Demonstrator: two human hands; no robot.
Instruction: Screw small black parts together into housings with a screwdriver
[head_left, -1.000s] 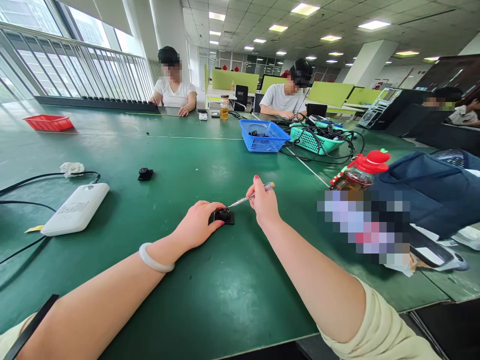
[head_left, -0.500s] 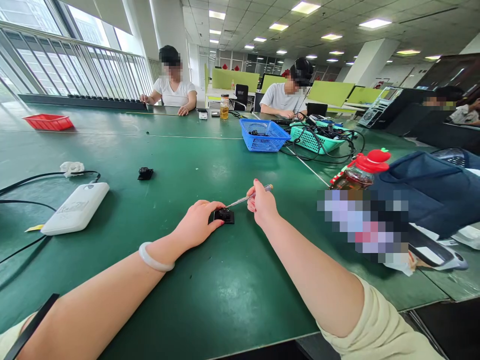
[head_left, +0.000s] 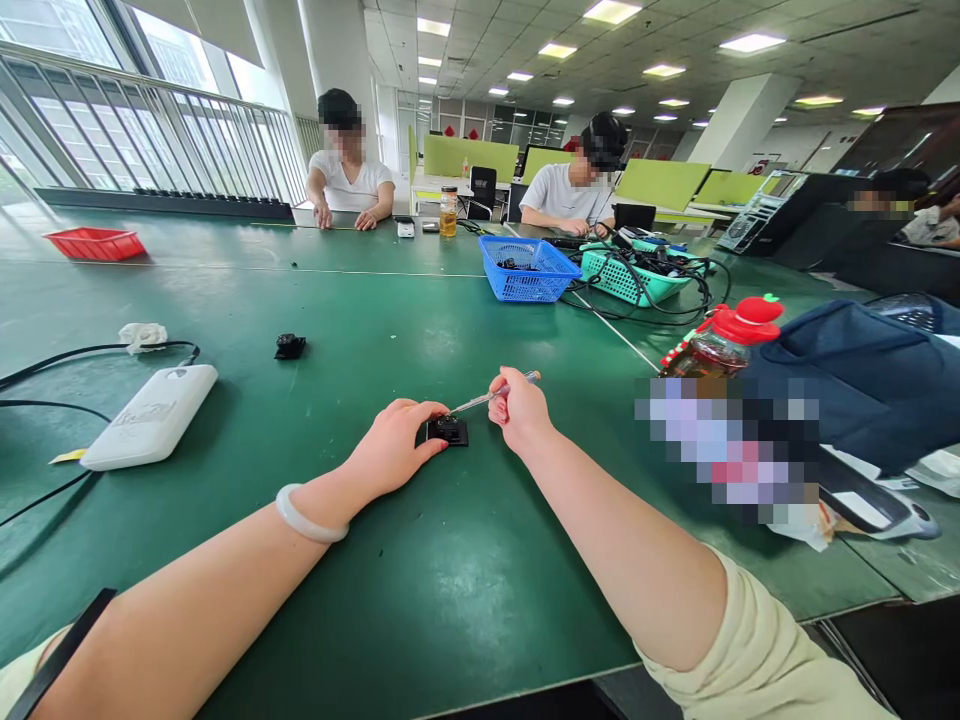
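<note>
A green tabletop [head_left: 457, 590] fills the foreground at six o'clock. At ten o'clock a metal railing [head_left: 150, 85] runs before tall windows [head_left: 180, 55], with a pale blind [head_left: 210, 25] hanging over the glass nearer eleven. A white column [head_left: 337, 80] stands at eleven. Lime-green partitions [head_left: 471, 158] and a black office chair [head_left: 484, 182] are at twelve. From twelve to two, a tiled ceiling [head_left: 510, 25] carries lit panels [head_left: 557, 50]; a pale square pillar [head_left: 739, 125] rises at two.

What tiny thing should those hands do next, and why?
Maybe the right hand could gently turn the thin tool, since its tip seems to meet the small black part, which the left hand steadies on the green table.
</note>
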